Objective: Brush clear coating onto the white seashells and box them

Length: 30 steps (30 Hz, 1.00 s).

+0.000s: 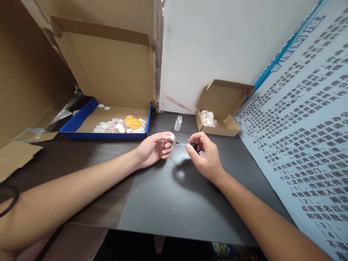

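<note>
My left hand (153,150) pinches a small pale shell (172,138) with a dark underside between thumb and fingertips. Across from it, my right hand (205,156) grips a small applicator brush (181,144) by its black cap, which the fingers partly cover. The brush's dark tip points left at the shell, with a narrow gap between them. Just behind both hands stands a small clear glass bottle (178,124) with an uncapped neck and a printed label.
A blue-edged cardboard box (103,136) at the left holds several white shells and an orange disc-like piece (133,122). Its tall lid stands up behind. A smaller cardboard box (217,131) with white shells is at the back right, beside a printed poster (301,119). A dark mat (168,206) covers the table's middle.
</note>
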Available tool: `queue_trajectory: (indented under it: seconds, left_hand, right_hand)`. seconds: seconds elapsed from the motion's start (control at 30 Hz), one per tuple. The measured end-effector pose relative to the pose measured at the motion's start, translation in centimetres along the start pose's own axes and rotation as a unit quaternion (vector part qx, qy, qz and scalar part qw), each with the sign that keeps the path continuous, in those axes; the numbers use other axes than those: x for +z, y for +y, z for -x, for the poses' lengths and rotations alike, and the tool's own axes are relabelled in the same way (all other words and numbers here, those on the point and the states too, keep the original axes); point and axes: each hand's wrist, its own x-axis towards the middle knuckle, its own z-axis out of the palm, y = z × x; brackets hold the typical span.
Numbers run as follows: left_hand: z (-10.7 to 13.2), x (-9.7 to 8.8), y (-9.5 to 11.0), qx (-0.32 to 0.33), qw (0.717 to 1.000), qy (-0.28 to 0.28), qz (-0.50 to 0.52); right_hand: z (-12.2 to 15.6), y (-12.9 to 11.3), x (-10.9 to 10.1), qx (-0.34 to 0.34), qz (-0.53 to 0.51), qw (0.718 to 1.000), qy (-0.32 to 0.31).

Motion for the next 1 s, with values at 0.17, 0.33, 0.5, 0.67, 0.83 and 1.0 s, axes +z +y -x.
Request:
queue_trajectory:
  seconds: [0.17, 0.33, 0.5, 0.67, 0.83, 1.0]
  left_hand:
    - [0.00, -0.22, 0.16, -0.005, 1.000, -0.016, 0.025]
    - [0.02, -0.23, -0.06, -0.010, 1.000, -0.015, 0.008]
    - [-0.01, -0.15, -0.13, -0.009, 1.000, -0.012, -0.009]
    - [-0.06, 0.01, -0.25, -0.006, 1.000, 0.006, -0.030]
    - [-0.16, -0.03, -0.31, -0.002, 0.999, 0.008, -0.040]
    - [-0.17, 0.04, -0.34, -0.003, 0.999, 0.018, -0.045]
  right_hand:
    - [0.05, 0.00, -0.15, -0.006, -0.043, 0.999, -0.002]
    - [0.17, -0.04, -0.06, -0.005, -0.043, 0.999, -0.014]
    - [0.08, -0.04, -0.10, -0.004, -0.010, 1.000, 0.023]
    - [0.13, -0.08, -0.08, -0.023, -0.039, 0.999, -0.001]
    - [0.10, -0.22, -0.07, -0.011, -0.008, 1.000, 0.011]
    - [0.10, -0.14, -0.02, -0.022, -0.041, 0.999, -0.003]
